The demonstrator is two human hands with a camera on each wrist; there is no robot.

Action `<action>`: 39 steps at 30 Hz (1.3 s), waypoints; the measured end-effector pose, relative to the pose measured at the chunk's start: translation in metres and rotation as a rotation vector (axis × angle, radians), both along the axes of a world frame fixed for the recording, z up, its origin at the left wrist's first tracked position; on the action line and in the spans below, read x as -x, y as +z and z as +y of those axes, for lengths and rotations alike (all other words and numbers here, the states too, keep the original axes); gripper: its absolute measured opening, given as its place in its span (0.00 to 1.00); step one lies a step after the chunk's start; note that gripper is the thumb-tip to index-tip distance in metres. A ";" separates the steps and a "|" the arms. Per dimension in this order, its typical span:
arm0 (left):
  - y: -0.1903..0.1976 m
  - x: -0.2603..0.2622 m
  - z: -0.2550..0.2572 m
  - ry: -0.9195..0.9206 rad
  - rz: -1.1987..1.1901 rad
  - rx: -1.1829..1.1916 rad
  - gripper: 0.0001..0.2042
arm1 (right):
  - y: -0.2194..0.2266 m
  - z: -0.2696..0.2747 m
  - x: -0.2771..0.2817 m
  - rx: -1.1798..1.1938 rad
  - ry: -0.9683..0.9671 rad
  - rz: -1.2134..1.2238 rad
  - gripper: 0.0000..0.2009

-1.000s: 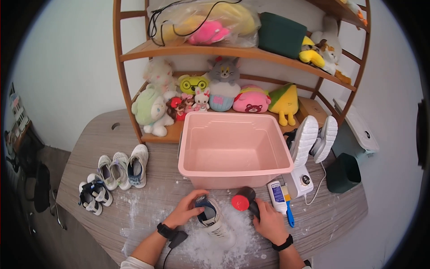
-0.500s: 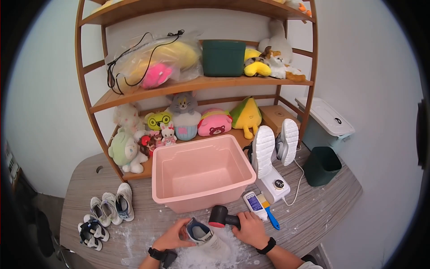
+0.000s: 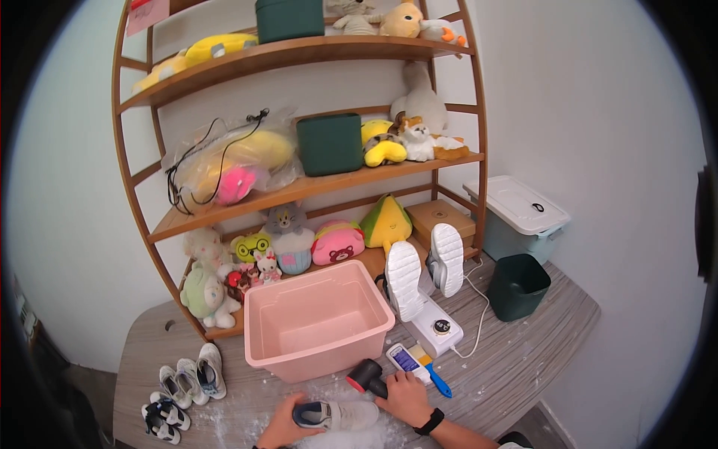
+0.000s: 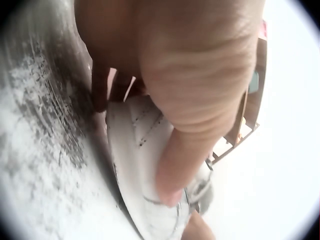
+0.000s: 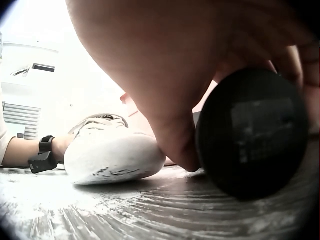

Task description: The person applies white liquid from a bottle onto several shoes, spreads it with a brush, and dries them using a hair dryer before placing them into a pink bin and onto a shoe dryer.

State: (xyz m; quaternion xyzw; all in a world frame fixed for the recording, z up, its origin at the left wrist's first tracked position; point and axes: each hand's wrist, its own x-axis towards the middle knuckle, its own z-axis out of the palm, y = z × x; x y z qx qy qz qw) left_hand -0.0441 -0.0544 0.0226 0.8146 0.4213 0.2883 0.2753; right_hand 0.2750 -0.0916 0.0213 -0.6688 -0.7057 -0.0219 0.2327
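A white sneaker (image 3: 350, 415) with a dark blue collar lies on the powder-covered wood-grain table (image 3: 516, 374), its toe to the right. My left hand (image 3: 283, 425) grips its heel end. In the left wrist view the thumb (image 4: 172, 175) presses on one side, with fingers on the other. My right hand (image 3: 407, 400) holds the handle of a black T-shaped handheld tool (image 3: 366, 373), whose red-edged head points left. The round handle end (image 5: 252, 135) fills much of the right wrist view, beside the sneaker's toe.
A pink bin (image 3: 321, 359) stands behind the hands. Right of it are a labelled white bottle (image 3: 404, 359), a blue-handled brush (image 3: 440, 382) and a white shoe dryer (image 3: 437, 325) carrying shoes. Small shoes (image 3: 187, 382) stand left. Behind rises a shelf (image 3: 321, 183) of plush toys.
The head view has tilted up. The sneaker has swung round so its toe points right instead of toward me. The tool's red face has turned from the camera to the left.
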 end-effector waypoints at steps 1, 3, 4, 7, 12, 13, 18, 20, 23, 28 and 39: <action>0.010 -0.005 -0.010 -0.007 0.010 -0.011 0.40 | 0.000 0.000 0.000 -0.011 -0.007 0.010 0.25; 0.029 -0.020 -0.035 0.023 -0.062 -0.147 0.24 | 0.001 0.000 -0.002 0.047 -0.002 0.031 0.25; 0.029 -0.021 -0.044 0.135 0.010 0.066 0.38 | 0.003 -0.001 -0.003 0.043 -0.002 0.036 0.25; 0.034 -0.036 -0.071 0.233 0.035 -0.010 0.37 | 0.008 0.000 -0.006 0.131 0.007 0.093 0.26; 0.029 -0.033 -0.094 0.118 0.172 -0.064 0.41 | 0.006 -0.005 -0.021 0.090 0.126 0.230 0.23; 0.033 -0.033 -0.098 0.084 0.124 0.064 0.43 | 0.012 -0.008 -0.025 0.091 0.126 0.227 0.23; 0.056 -0.026 -0.095 0.096 0.161 0.206 0.43 | 0.041 -0.009 -0.057 -0.134 0.145 0.378 0.18; 0.072 -0.034 -0.086 0.137 0.096 0.153 0.37 | 0.057 -0.004 -0.075 -0.162 0.104 0.398 0.18; 0.113 -0.055 -0.054 0.122 0.045 0.069 0.29 | 0.078 0.007 -0.106 -0.167 0.015 0.399 0.18; 0.173 -0.103 0.016 -0.060 0.167 -0.154 0.31 | 0.087 0.049 -0.160 -0.418 -0.194 0.268 0.31; 0.174 -0.233 0.150 -0.075 0.043 -0.312 0.38 | 0.068 0.125 -0.190 -0.223 -0.260 0.694 0.43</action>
